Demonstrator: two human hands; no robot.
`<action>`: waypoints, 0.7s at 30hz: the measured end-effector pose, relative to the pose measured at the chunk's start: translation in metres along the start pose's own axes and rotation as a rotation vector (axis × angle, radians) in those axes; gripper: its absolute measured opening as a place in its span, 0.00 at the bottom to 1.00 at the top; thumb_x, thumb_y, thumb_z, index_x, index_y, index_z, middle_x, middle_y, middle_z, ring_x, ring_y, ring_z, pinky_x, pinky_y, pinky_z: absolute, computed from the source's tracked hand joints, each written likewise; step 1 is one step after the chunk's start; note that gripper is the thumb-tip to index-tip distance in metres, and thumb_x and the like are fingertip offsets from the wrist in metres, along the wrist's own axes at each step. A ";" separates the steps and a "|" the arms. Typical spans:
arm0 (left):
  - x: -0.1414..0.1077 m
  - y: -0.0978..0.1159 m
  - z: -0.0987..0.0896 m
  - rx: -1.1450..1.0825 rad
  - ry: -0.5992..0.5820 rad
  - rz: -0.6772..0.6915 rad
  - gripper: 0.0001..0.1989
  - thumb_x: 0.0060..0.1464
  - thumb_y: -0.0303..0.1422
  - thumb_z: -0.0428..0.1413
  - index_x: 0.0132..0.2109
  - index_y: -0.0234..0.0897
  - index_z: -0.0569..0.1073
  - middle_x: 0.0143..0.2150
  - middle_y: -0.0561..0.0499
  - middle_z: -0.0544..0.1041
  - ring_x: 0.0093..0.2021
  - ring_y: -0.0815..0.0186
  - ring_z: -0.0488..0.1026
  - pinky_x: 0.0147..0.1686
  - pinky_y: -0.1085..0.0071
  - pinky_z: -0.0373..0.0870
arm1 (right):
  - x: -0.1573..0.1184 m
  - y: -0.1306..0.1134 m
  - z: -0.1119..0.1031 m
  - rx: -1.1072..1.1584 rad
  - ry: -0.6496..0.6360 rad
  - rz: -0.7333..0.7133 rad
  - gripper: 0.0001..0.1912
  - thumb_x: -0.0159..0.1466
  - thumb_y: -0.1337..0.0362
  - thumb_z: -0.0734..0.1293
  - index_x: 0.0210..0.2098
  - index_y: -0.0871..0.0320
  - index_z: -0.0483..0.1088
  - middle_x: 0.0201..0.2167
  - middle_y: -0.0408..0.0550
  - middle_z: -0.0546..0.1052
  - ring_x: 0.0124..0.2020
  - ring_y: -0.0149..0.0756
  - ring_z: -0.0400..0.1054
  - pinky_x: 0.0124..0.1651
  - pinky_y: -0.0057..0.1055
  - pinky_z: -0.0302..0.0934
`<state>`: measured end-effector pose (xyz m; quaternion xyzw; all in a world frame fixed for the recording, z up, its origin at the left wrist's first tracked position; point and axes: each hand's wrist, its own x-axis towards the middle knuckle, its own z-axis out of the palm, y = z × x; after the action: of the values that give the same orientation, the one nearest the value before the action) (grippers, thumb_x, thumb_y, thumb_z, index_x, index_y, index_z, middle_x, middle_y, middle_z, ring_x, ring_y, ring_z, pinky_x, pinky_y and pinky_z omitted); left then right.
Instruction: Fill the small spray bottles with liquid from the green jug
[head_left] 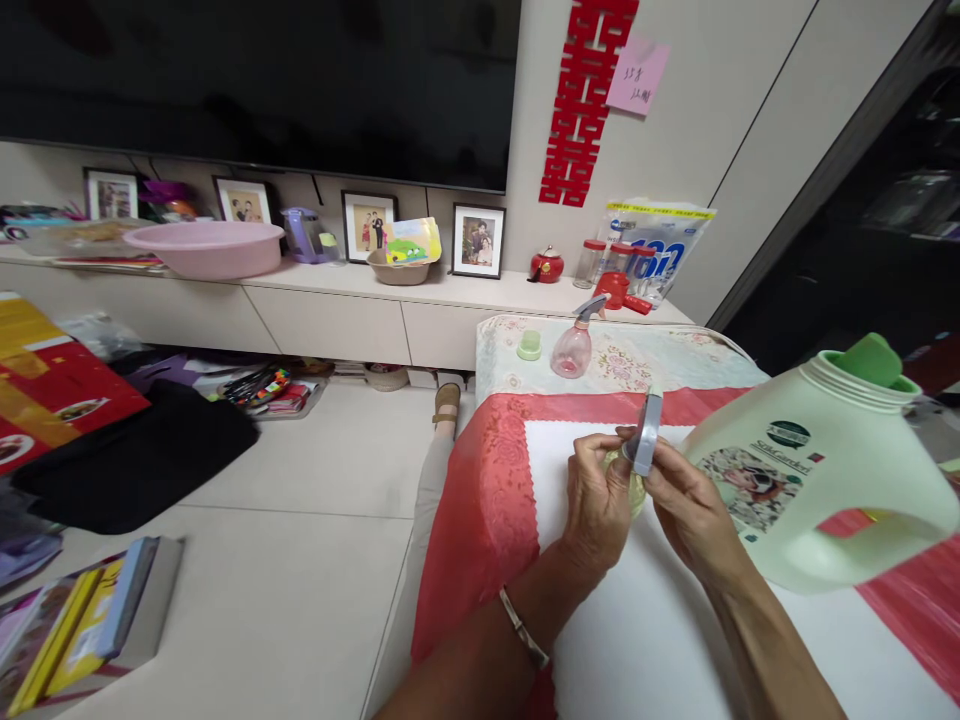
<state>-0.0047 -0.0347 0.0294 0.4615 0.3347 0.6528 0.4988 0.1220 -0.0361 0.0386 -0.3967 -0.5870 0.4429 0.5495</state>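
Between my two hands, above the white sheet (637,630), is a small spray bottle (637,490) with a yellowish-green body and a grey spray head. My left hand (600,500) is closed around its neck and body. The fingers of my right hand (690,495) are closed on the grey head from the other side. My hands cover much of the bottle. A large pale green jug (780,460) with a green spout stands uncapped just right of my right hand. Beyond my hands, a pink spray bottle (572,350) with a grey head stands upright beside a light green cap (529,345).
A red cloth (480,500) borders the white sheet. Along the back, a low cabinet (330,320) carries a pink basin (206,250), picture frames, glass jars and a red lidded pot (546,265). A box of books (97,620) and bags lie on the floor at left.
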 end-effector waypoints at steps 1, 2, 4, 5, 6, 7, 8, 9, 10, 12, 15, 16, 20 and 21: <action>0.000 -0.001 0.000 0.022 -0.024 0.021 0.14 0.64 0.45 0.53 0.49 0.41 0.68 0.49 0.43 0.77 0.51 0.54 0.74 0.53 0.52 0.70 | 0.000 -0.002 -0.002 -0.001 -0.014 0.005 0.19 0.66 0.56 0.70 0.55 0.51 0.73 0.59 0.50 0.68 0.61 0.41 0.62 0.68 0.39 0.55; 0.000 -0.002 0.001 0.041 -0.043 0.043 0.14 0.65 0.45 0.51 0.50 0.41 0.67 0.49 0.42 0.76 0.51 0.55 0.74 0.53 0.52 0.70 | 0.001 -0.003 -0.003 -0.001 -0.019 0.007 0.19 0.66 0.55 0.69 0.55 0.51 0.73 0.60 0.50 0.67 0.62 0.42 0.61 0.69 0.39 0.54; 0.000 -0.003 0.001 0.059 -0.048 0.076 0.13 0.67 0.43 0.49 0.51 0.41 0.65 0.49 0.42 0.75 0.50 0.55 0.74 0.52 0.52 0.70 | 0.002 -0.003 -0.004 -0.003 -0.007 0.005 0.18 0.66 0.56 0.69 0.54 0.51 0.74 0.60 0.49 0.67 0.62 0.42 0.62 0.67 0.39 0.56; 0.000 -0.003 0.001 0.061 -0.043 0.087 0.12 0.67 0.43 0.48 0.51 0.41 0.64 0.49 0.42 0.75 0.50 0.56 0.74 0.52 0.52 0.70 | 0.002 -0.003 -0.003 -0.003 0.007 0.002 0.18 0.65 0.56 0.71 0.53 0.52 0.75 0.59 0.49 0.67 0.61 0.42 0.62 0.66 0.38 0.58; -0.001 -0.004 0.001 0.068 -0.039 0.095 0.12 0.67 0.42 0.48 0.51 0.41 0.64 0.49 0.42 0.75 0.50 0.56 0.74 0.52 0.52 0.69 | 0.002 -0.002 -0.002 -0.001 0.027 -0.001 0.18 0.63 0.57 0.72 0.52 0.52 0.75 0.58 0.49 0.68 0.60 0.42 0.63 0.63 0.36 0.60; -0.001 -0.004 0.000 0.079 -0.033 0.097 0.12 0.67 0.42 0.48 0.51 0.41 0.64 0.49 0.42 0.75 0.50 0.56 0.74 0.52 0.52 0.69 | 0.002 0.000 0.000 0.003 0.049 -0.002 0.18 0.63 0.57 0.73 0.51 0.52 0.75 0.57 0.49 0.69 0.58 0.41 0.65 0.60 0.34 0.62; -0.001 -0.004 0.000 0.092 -0.026 0.095 0.12 0.67 0.42 0.48 0.51 0.40 0.64 0.49 0.42 0.74 0.50 0.55 0.73 0.52 0.52 0.69 | 0.001 0.001 0.002 0.008 0.072 0.000 0.18 0.62 0.58 0.73 0.51 0.52 0.74 0.56 0.49 0.71 0.56 0.40 0.67 0.57 0.32 0.64; -0.002 -0.004 0.000 0.105 -0.018 0.092 0.13 0.66 0.42 0.48 0.51 0.40 0.64 0.50 0.41 0.74 0.51 0.55 0.73 0.52 0.51 0.69 | 0.001 0.003 0.004 0.014 0.093 0.004 0.18 0.61 0.58 0.74 0.50 0.52 0.74 0.54 0.49 0.72 0.53 0.39 0.68 0.55 0.31 0.65; -0.002 -0.004 -0.001 0.114 -0.012 0.092 0.14 0.66 0.42 0.49 0.52 0.40 0.64 0.50 0.40 0.73 0.51 0.54 0.72 0.52 0.51 0.69 | 0.000 0.004 0.006 0.020 0.110 0.009 0.18 0.61 0.58 0.74 0.50 0.52 0.73 0.53 0.48 0.73 0.51 0.38 0.69 0.53 0.30 0.66; -0.001 -0.004 -0.001 0.109 -0.015 0.097 0.16 0.66 0.44 0.49 0.53 0.39 0.63 0.51 0.39 0.72 0.52 0.54 0.72 0.53 0.51 0.69 | -0.001 0.006 0.008 0.031 0.121 0.021 0.19 0.60 0.59 0.75 0.51 0.51 0.73 0.52 0.48 0.73 0.50 0.37 0.70 0.52 0.30 0.66; -0.001 -0.005 0.000 0.069 -0.046 0.104 0.18 0.66 0.46 0.48 0.54 0.38 0.61 0.52 0.38 0.72 0.53 0.55 0.72 0.54 0.53 0.68 | -0.001 0.005 0.007 0.049 0.091 0.034 0.21 0.61 0.56 0.74 0.52 0.52 0.72 0.55 0.49 0.72 0.54 0.39 0.68 0.57 0.33 0.65; -0.001 -0.005 0.000 0.059 -0.050 0.105 0.18 0.67 0.46 0.48 0.54 0.38 0.61 0.53 0.39 0.72 0.53 0.56 0.72 0.55 0.54 0.68 | -0.001 0.005 0.007 0.057 0.076 0.040 0.21 0.62 0.54 0.73 0.52 0.52 0.72 0.55 0.50 0.71 0.56 0.40 0.67 0.60 0.34 0.63; 0.000 -0.006 0.001 0.041 -0.035 0.122 0.18 0.67 0.47 0.48 0.53 0.39 0.62 0.53 0.40 0.73 0.53 0.57 0.72 0.54 0.56 0.68 | 0.002 0.003 0.011 0.105 0.073 0.064 0.20 0.63 0.50 0.71 0.50 0.54 0.74 0.53 0.52 0.73 0.55 0.43 0.68 0.58 0.39 0.65; 0.001 -0.007 0.001 0.047 -0.030 0.125 0.17 0.67 0.47 0.47 0.53 0.40 0.62 0.52 0.41 0.73 0.52 0.58 0.72 0.54 0.57 0.68 | 0.003 0.003 0.014 0.116 0.094 0.064 0.20 0.61 0.51 0.72 0.48 0.54 0.74 0.51 0.52 0.74 0.54 0.43 0.69 0.57 0.40 0.67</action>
<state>-0.0013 -0.0323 0.0238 0.5030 0.3129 0.6675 0.4511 0.1079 -0.0333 0.0363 -0.4028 -0.5211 0.4744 0.5840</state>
